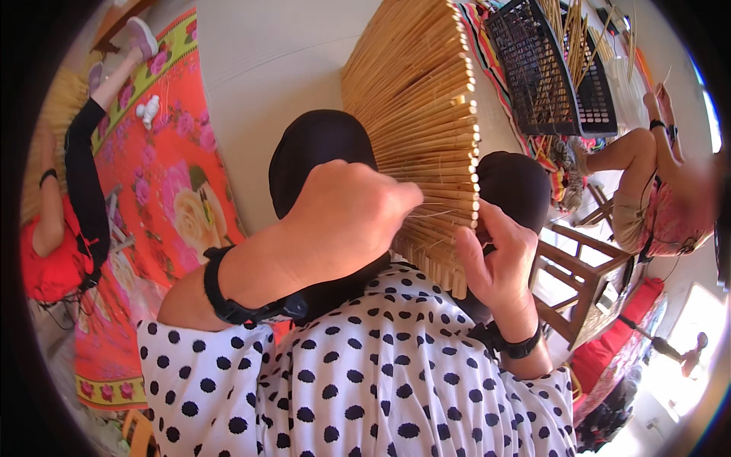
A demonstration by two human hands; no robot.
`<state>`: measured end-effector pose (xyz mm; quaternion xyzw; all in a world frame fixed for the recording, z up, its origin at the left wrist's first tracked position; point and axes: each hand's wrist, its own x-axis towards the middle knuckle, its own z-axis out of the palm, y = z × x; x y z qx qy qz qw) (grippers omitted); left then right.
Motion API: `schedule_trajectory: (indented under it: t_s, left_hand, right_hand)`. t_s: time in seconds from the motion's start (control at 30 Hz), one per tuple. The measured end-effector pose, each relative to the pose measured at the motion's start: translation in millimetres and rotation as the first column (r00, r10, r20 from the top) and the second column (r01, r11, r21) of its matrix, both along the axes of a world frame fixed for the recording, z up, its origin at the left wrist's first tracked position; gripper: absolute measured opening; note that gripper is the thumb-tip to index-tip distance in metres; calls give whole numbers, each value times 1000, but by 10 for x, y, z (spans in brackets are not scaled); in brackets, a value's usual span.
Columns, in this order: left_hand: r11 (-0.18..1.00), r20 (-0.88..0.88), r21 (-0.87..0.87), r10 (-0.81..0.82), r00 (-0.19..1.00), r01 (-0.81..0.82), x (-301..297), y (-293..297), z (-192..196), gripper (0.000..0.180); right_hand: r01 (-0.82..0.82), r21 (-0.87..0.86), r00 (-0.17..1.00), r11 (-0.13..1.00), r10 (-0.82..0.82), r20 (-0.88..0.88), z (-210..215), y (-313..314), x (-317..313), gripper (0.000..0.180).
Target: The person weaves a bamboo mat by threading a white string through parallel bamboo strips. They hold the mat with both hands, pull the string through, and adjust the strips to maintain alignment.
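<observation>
A mat of straw-coloured reeds (411,99), its cut ends in a row along the right side, stands across my lap between my knees. My left hand (346,213) is closed in a pinch over the mat's near part. Fine pale thread (438,209) runs from its fingertips to the reeds. At the cut ends, my right hand (499,255) grips the mat's edge, with thumb and forefinger close to the thread. Some of its fingers are hidden behind the edge. Loose thread ends stick out below on the nearest reeds.
At the upper right a black plastic crate (533,68) holds loose reeds (571,38). A wooden stool (579,282) stands right of my knee. One person (655,183) sits at the right, another (57,244) at the left by a red flowered cloth (167,228) on the floor.
</observation>
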<state>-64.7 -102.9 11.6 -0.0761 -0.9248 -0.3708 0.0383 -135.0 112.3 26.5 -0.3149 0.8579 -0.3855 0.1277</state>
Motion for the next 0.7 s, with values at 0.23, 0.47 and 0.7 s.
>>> schedule_trajectory:
  t_s: [0.23, 0.47, 0.7]
  left_hand:
    - [993, 189, 120, -20, 982, -3, 52, -118, 158, 16]
    - [986, 418, 161, -37, 908, -35, 16, -226, 315, 22]
    - [979, 511, 206, -105, 853, -3, -40, -329, 369, 20]
  right_hand:
    - [-160, -252, 983, 955, 178, 52, -327, 143, -15, 41]
    - [-72, -468, 944, 881, 212, 254, -488, 75, 14, 47]
    - [124, -614, 673, 779, 389, 629, -677, 59, 58, 48]
